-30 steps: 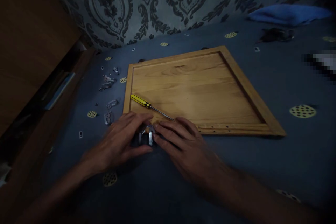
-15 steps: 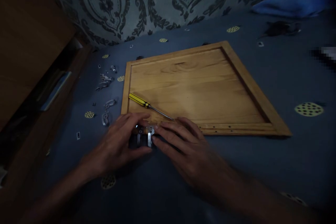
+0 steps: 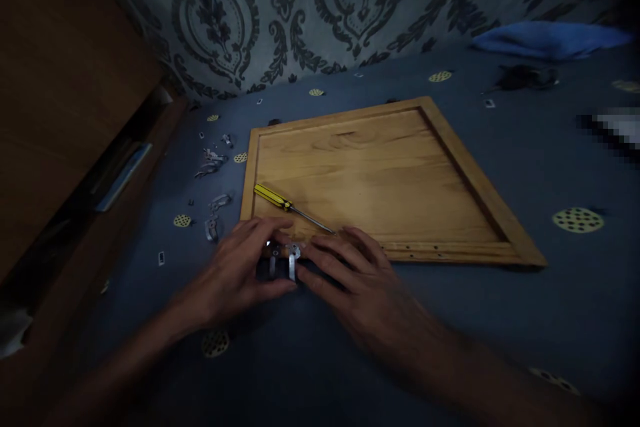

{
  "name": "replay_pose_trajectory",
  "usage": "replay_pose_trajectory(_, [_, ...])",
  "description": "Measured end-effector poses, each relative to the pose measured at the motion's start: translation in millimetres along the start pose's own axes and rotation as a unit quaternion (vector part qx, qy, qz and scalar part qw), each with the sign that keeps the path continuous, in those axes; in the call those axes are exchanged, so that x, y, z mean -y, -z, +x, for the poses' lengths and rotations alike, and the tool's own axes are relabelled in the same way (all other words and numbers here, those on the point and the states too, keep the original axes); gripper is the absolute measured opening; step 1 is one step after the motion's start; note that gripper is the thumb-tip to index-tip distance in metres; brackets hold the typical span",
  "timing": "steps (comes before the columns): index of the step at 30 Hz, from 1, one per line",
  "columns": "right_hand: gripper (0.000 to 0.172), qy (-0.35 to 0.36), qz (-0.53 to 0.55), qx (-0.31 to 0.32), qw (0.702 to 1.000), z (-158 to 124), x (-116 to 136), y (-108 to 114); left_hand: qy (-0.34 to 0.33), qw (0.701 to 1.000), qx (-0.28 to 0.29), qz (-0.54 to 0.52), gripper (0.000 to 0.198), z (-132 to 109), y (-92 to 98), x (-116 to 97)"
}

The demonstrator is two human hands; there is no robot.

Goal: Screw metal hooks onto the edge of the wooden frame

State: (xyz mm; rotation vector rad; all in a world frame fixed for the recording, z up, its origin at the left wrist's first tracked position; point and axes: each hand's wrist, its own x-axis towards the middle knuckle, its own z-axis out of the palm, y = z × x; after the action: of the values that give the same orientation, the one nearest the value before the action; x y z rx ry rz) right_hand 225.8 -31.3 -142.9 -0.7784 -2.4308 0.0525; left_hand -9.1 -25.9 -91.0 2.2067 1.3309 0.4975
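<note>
Head view: blue carpet [image 3: 500, 320] carries a wooden door panel [image 3: 380, 180] at centre frame. The left hand [image 3: 235, 277] has its grip clasped on a metal hinge [image 3: 285, 260] at the panel's lower-left edge. The right hand [image 3: 350, 280] lies released with its fingertips touching the hinge. Both are placed as before. A yellow-handled screwdriver [image 3: 280, 200] lies on the panel just above, and loose metal fittings [image 3: 210, 163] sit to the left.

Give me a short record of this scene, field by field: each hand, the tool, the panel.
left hand: thumb and fingers closed on the metal hinge
right hand: fingers spread, tips against the hinge
wooden panel: flat on the blue carpet, hinge at its near edge
screwdriver: yellow handle, lying on the panel
loose metal parts: on the carpet, left of the panel
</note>
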Motion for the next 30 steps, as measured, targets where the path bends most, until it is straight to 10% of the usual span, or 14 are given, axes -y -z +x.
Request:
replay_pose_trajectory(13, [0.032, 0.044, -0.061, -0.072, 0.995, -6.8, -11.9, -23.8, -0.015, 0.999, -0.030, -0.028, 0.059, 0.1, 16.0, -0.1])
replay_pose_trajectory(20, [0.040, 0.070, -0.072, -0.150, 0.984, 2.0, -15.2, -23.4, 0.124, 0.972, -0.201, 0.025, 0.026, 2.6, 81.8, 93.5])
replay_pose_trajectory(25, [0.041, 0.162, -0.108, -0.088, 0.977, 8.0, -26.9, -5.1, 0.195, 0.961, -0.186, 0.070, 0.036, -8.0, 93.9, 150.6])
replay_pose_trajectory(30, [0.045, 0.152, -0.110, -0.061, 0.980, 1.7, -29.2, -6.9, 0.192, 0.966, -0.139, 0.102, 0.034, -11.0, 87.9, 162.8])
